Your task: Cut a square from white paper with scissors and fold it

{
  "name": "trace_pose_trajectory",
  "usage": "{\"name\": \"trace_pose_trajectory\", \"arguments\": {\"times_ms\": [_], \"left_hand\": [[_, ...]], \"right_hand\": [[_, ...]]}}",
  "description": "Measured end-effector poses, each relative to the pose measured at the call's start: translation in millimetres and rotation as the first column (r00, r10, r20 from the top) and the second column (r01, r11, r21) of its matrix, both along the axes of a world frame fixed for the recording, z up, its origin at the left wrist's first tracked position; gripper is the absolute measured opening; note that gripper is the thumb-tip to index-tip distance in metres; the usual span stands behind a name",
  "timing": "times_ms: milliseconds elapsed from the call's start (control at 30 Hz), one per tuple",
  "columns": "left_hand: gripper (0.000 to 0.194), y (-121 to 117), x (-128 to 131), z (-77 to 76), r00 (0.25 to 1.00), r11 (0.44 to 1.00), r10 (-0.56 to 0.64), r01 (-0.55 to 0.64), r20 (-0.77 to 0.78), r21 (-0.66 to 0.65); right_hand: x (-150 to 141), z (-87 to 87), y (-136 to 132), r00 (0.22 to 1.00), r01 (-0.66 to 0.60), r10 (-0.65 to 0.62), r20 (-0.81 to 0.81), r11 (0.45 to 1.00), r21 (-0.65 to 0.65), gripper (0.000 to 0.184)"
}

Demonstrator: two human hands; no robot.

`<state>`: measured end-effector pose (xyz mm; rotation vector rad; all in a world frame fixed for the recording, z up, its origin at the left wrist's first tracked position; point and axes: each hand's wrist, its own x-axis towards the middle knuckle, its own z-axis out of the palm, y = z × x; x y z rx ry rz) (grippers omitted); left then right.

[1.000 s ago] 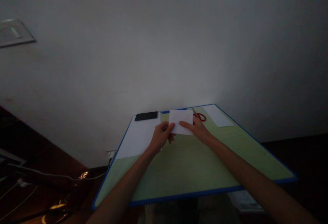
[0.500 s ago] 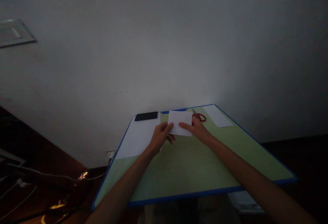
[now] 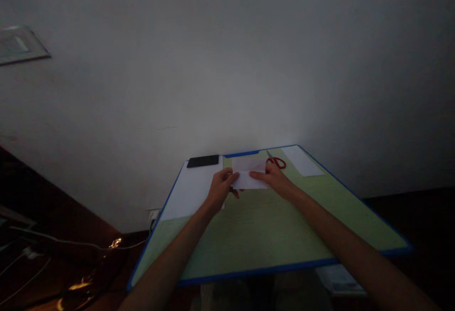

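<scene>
Above the far middle of the table, a small piece of white paper (image 3: 249,181) is held between both hands, with a crease line running across it at thumb height. My left hand (image 3: 222,185) pinches its left edge, thumb on the front face. My right hand (image 3: 275,179) grips the right edge, its thumb lying across the front. Fingers behind the paper are partly hidden. Just beyond my right hand lies a pair of scissors (image 3: 279,162) with red handles, on the table.
The light green table (image 3: 270,235) has a blue rim and stands against a grey wall. A black phone-like slab (image 3: 202,161) rests on a large white sheet (image 3: 185,192) at the left. A white paper strip (image 3: 302,161) lies at the far right. Cables (image 3: 78,243) hang at lower left.
The paper's upper part has tipped and now shows a crease across the middle, its top edge lower than before. Both hands stay nearly in place, still gripping the paper.
</scene>
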<state>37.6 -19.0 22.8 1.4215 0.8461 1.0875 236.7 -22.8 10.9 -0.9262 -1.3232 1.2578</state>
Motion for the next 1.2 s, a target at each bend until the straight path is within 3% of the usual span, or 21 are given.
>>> {"name": "trace_pose_trajectory", "arguments": {"times_ms": [367, 633, 767, 933, 1100, 1200], "left_hand": [[0.016, 0, 3, 2.2, 1.000, 0.999, 0.011, -0.010, 0.020, -0.041], [0.023, 2, 1, 2.6, 0.997, 0.999, 0.010, -0.007, 0.075, -0.033], [0.023, 2, 3, 3.0, 0.991, 0.997, 0.035, -0.027, 0.129, -0.066], [0.019, 2, 5, 3.7, 0.973, 0.985, 0.067, -0.030, 0.221, -0.169], [0.009, 5, 3, 3.1, 0.944, 0.939, 0.086, 0.030, 0.319, -0.342], [0.013, 7, 1, 0.0, 0.931, 0.884, 0.074, 0.105, 0.357, -0.455]], "right_hand": [[1, -1.2, 1, 1.000, -0.020, 0.019, -0.020, 0.999, -0.031, 0.033], [2, -0.9, 4, 0.999, -0.036, 0.035, -0.009, 0.999, -0.016, 0.030], [4, -6.1, 9, 0.998, -0.055, 0.050, 0.050, 0.992, 0.111, 0.028], [6, -1.5, 4, 0.993, -0.107, 0.088, 0.081, 0.953, 0.285, 0.028], [3, 6.7, -10, 0.961, -0.249, 0.272, -0.037, 0.920, 0.302, 0.047], [-2, 5.3, -12, 0.958, -0.228, 0.266, -0.109, 0.933, 0.280, 0.060]]}}
